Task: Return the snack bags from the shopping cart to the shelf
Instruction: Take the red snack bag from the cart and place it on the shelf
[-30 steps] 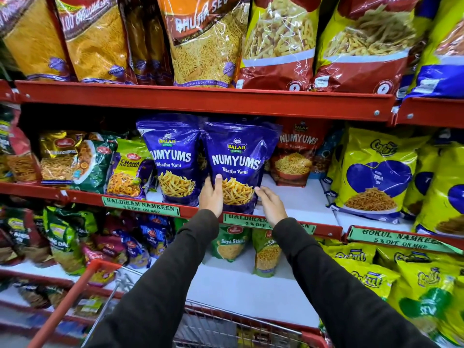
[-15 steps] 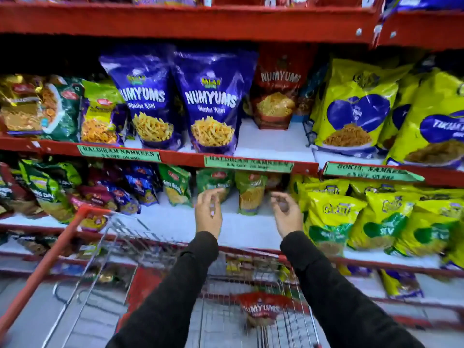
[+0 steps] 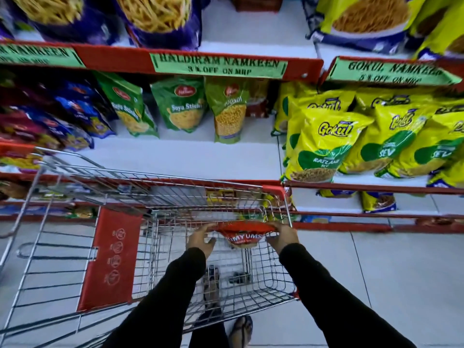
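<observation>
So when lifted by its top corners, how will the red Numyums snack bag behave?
The red Numyums snack bag is probably floppy: its top edge bows between the left hand and right hand. Likely light, being a snack pouch. The glossy film may be slippery.

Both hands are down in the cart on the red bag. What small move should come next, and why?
Probably lift the red Numyums bag straight up, clear of the cart: the left hand and right hand each grip a top corner.
</observation>
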`<action>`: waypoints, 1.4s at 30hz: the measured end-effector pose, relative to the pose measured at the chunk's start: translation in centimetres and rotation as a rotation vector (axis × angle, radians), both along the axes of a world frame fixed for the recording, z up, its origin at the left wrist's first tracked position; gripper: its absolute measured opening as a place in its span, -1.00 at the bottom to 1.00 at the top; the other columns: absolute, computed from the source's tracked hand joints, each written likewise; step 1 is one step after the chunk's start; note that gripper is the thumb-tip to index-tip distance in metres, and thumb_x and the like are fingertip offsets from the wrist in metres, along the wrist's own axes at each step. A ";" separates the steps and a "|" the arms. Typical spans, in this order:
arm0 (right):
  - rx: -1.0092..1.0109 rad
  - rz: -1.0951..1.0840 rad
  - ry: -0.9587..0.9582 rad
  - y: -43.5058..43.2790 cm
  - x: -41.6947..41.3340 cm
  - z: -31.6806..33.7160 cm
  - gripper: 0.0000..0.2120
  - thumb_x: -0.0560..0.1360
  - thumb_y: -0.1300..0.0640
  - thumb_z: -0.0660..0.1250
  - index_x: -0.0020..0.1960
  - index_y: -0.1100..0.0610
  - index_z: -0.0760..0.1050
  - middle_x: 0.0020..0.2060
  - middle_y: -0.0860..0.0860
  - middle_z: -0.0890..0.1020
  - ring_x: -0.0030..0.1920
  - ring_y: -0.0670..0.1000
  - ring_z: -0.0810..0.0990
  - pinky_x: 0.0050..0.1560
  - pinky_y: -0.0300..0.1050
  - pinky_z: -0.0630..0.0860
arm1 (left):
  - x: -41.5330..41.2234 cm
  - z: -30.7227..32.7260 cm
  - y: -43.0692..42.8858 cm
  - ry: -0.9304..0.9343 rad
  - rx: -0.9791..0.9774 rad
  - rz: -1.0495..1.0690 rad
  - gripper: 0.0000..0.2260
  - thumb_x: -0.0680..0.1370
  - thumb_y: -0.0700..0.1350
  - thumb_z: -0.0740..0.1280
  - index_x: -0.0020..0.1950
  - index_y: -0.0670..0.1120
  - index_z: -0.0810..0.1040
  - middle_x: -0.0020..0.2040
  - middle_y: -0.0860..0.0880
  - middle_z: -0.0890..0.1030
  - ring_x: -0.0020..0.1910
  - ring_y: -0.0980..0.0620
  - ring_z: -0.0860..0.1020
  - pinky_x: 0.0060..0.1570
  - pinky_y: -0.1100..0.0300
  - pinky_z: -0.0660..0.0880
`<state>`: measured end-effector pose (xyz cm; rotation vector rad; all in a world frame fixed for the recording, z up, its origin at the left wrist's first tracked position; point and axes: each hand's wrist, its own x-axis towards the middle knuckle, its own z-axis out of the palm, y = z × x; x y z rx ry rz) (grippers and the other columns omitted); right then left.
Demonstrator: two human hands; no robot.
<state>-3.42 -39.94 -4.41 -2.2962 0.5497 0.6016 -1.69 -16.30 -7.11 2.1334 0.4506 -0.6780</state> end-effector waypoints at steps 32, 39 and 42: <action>0.614 -0.318 -1.298 -1.7 8.5 32.6 -0.92 0.47 0.15 0.44 -0.16 0.05 0.56 -0.32 -0.09 0.56 -0.29 -0.17 0.48 -0.18 -0.31 0.45 | 10.0 35.1 -6.1 -0.892 -0.996 0.369 -0.77 0.59 -0.14 0.30 0.15 -0.26 0.58 0.00 0.02 0.66 -0.08 0.17 0.59 0.01 0.27 0.55; 0.569 -0.313 -1.405 -2.9 17.3 41.3 -0.92 0.46 0.05 0.41 -0.20 -0.02 0.57 -0.28 -0.03 0.62 -0.26 -0.14 0.55 -0.14 -0.17 0.54 | 17.8 44.3 -8.6 -0.923 -1.102 0.403 -0.80 0.54 -0.02 0.36 0.03 -0.13 0.63 0.01 -0.21 0.68 -0.01 -0.14 0.60 0.17 -0.11 0.55; 0.532 -0.333 -1.386 -3.8 21.0 43.0 -0.88 0.44 -0.01 0.42 -0.12 0.03 0.58 -0.21 0.07 0.64 -0.20 -0.01 0.56 -0.04 0.02 0.56 | 21.5 46.2 -9.8 -0.934 -1.044 0.451 -0.72 0.57 -0.06 0.33 0.12 -0.25 0.63 -0.06 -0.16 0.66 -0.06 -0.10 0.60 0.14 -0.07 0.55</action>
